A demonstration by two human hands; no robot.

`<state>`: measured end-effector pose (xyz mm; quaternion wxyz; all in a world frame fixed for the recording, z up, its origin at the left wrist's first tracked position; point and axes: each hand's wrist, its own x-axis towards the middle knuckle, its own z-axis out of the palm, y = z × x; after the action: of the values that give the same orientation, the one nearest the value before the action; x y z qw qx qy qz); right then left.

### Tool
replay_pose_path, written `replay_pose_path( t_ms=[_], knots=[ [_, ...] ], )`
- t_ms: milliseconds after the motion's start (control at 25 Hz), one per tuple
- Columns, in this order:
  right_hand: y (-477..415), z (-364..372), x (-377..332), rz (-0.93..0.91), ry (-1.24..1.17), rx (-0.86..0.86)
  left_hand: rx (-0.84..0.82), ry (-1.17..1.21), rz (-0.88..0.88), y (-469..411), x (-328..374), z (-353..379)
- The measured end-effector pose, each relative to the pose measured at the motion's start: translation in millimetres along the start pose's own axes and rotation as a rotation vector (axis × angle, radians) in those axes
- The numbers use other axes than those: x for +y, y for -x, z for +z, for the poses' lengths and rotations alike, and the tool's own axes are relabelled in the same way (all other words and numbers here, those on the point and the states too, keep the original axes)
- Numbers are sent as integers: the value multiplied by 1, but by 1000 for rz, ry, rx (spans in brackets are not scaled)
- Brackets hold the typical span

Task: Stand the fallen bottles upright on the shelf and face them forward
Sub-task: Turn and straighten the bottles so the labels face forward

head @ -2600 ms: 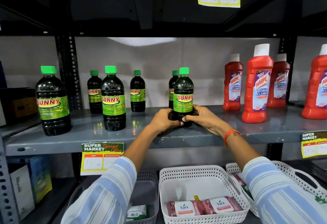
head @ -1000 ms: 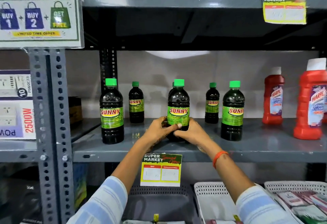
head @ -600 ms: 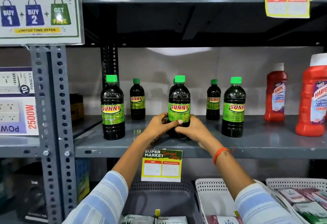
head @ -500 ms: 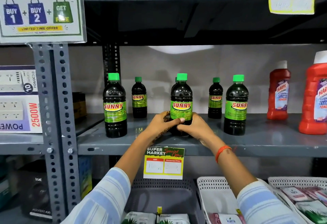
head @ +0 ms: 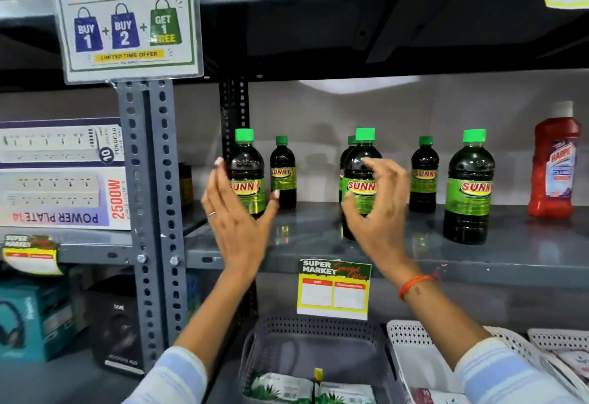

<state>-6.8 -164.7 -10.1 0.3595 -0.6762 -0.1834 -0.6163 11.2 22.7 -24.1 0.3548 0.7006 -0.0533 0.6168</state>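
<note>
Several dark SUNNY bottles with green caps stand upright on the grey shelf (head: 318,244). Three large ones are in the front row: left bottle (head: 247,171), middle bottle (head: 360,167), right bottle (head: 468,187). Smaller-looking ones (head: 283,171) (head: 423,174) stand behind. My left hand (head: 236,218) is open, fingers spread, in front of the left bottle and holding nothing. My right hand (head: 379,212) is open with curled fingers just in front of the middle bottle, partly covering its label. I cannot tell whether the fingers touch it.
A red Harpic bottle (head: 554,161) stands at the shelf's right. A perforated steel post (head: 149,212) rises on the left under a promo sign (head: 127,18). Power-strip boxes (head: 60,174) lie left. A price tag (head: 333,289) hangs off the shelf edge. Baskets (head: 318,352) sit below.
Both hands have let go of the middle bottle's base and lifted, fingers spread. My left hand has moved left to the left bottle. The camera has come closer.
</note>
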Motion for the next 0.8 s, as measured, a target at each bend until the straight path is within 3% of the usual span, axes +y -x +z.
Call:
replay_pose_path(
  t_ms=[80, 160, 240, 440, 720, 800],
  knots=[
    [4, 34, -21, -9, -76, -253, -199, 39, -105, -10, -26, -15],
    [8, 72, -39, 155, -106, -646, -417, 106, -215, -17, -44, -23],
    [11, 100, -45, 348, -69, -913, -491, 79, -259, -20, -59, -26],
    [11, 116, -41, 510, -139, -930, -566, 58, -214, -30, -67, -23],
    [12, 107, -42, 569, -189, -927, -589, 54, -261, -25, -48, -32],
    [8, 96, -40, 550, -148, -952, -539, -46, -271, -17, -32, -37]
  ],
)
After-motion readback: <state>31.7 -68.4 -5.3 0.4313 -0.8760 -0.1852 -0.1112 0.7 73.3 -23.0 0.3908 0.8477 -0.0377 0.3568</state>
